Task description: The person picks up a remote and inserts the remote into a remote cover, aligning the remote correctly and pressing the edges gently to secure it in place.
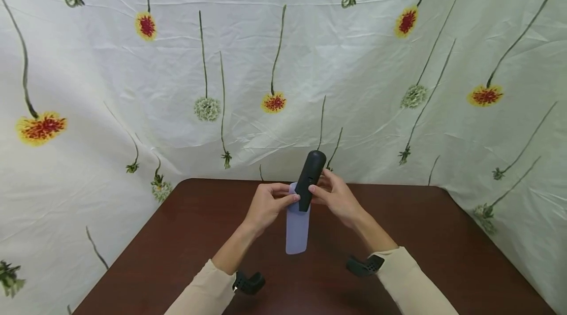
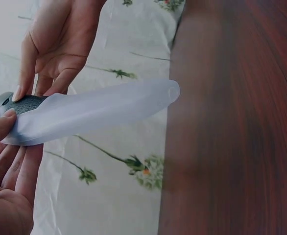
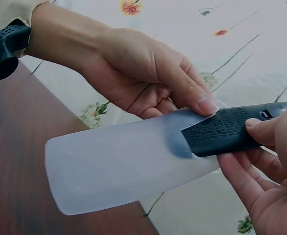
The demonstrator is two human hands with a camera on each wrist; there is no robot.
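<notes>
A black remote control (image 1: 310,173), its textured underside with a small slot showing, is partly inside a translucent whitish sleeve cover (image 1: 297,234). My left hand (image 1: 267,206) pinches the cover near its mouth, thumb on top, as the right wrist view shows with the left hand (image 3: 148,73) at the cover's edge. My right hand (image 1: 340,199) grips the remote, its thumb pressed on the underside and fingers beneath. Past the remote's lower end, the long part of the cover (image 3: 109,161) hangs flat and unfilled. Both things are held up over the table.
A dark reddish-brown wooden table (image 1: 204,236) lies below the hands. Behind it hangs a white cloth (image 1: 248,59) printed with flowers. Dark bands (image 1: 250,283) are worn on both wrists, over beige sleeves (image 1: 201,293).
</notes>
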